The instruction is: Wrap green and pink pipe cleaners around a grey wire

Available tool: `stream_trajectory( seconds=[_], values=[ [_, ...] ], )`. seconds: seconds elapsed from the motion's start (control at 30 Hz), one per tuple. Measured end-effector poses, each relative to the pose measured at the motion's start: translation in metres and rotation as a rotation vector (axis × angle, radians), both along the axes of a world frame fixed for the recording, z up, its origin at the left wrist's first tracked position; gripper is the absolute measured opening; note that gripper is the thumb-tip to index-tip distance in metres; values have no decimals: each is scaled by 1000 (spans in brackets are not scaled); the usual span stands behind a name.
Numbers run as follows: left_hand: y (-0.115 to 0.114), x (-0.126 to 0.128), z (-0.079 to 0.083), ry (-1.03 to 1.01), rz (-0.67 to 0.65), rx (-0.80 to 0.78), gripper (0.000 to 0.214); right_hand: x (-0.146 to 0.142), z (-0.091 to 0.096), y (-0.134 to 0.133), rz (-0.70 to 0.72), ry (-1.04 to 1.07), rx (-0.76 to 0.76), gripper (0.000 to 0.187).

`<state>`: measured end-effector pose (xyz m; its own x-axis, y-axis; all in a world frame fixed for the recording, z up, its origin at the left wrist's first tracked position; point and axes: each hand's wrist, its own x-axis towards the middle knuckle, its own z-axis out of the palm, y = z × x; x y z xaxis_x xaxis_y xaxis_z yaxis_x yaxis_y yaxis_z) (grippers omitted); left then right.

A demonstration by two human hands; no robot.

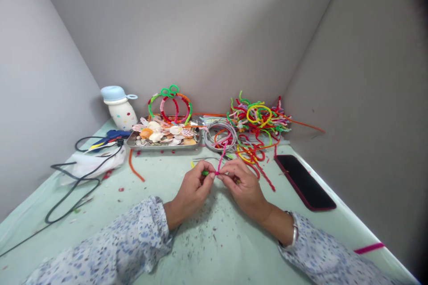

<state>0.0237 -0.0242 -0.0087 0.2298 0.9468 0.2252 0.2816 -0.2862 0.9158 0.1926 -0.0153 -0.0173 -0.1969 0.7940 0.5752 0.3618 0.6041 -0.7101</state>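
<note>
Close together over the middle of the table, my two hands pinch a small pipe cleaner piece. My left hand (194,187) is closed on its green section (205,173). Thumb and fingers of my right hand (245,189) are pressed together at the pink pipe cleaner (222,158), which is wound round the piece between the fingertips. Its loose end sticks up and away from me. My fingers hide part of the piece. Just beyond them lie a coil of grey wire (206,141) and several loose coloured pipe cleaners (266,177).
At the back stands a metal tray (163,147) of shells, with pipe cleaner rings (191,109) upright there. A pipe cleaner heap (259,116) lies back right. The phone (304,182) is at right. A white bottle (121,113), blue-handled tool (117,134) and black cable (80,179) occupy the left.
</note>
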Motion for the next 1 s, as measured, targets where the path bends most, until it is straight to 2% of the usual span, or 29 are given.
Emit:
stream_trajectory(
  seconds=[0.23, 0.7, 1.0],
  values=[
    [0, 0, 0, 9, 1, 19, 9, 1, 1, 0, -22, -27, 41, 8],
    [0, 0, -1, 67, 18, 64, 10, 0, 4, -2, -41, -88, 20, 9],
    [-2, -1, 1, 152, 0, 215, 11, 1, 4, -2, 13, -166, -12, 9]
  ],
)
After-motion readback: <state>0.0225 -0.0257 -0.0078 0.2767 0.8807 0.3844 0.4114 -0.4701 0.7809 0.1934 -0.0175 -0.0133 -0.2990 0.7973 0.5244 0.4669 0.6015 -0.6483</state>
